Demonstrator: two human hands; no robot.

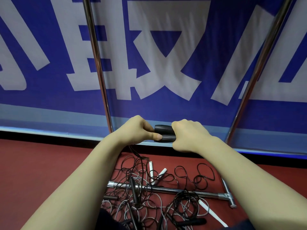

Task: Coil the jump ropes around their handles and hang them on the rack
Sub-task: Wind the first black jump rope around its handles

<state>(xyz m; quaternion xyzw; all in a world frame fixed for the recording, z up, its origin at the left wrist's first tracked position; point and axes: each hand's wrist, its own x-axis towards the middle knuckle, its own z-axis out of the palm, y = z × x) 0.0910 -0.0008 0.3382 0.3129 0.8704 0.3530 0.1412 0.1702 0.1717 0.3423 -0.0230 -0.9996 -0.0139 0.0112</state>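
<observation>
Dark red floor [41, 163], with a messy tangle of thin black and grey jump ropes [181, 201] lying over a chrome metal rack bar [166, 190]. White plastic handles [157, 175] at the pile's 12 o'clock, black handle [134, 191] at 9, another white handle [211, 211] at 4.

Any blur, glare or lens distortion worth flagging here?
Head view: the black handles held by left hand and right hand look softly blurred; the wide lens splays the rack poles outward; highlights streak the chrome; the rope tangle reads clearly.

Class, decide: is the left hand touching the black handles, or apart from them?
Touching. The head view shows the left hand with its thumb on the black handles.
</observation>
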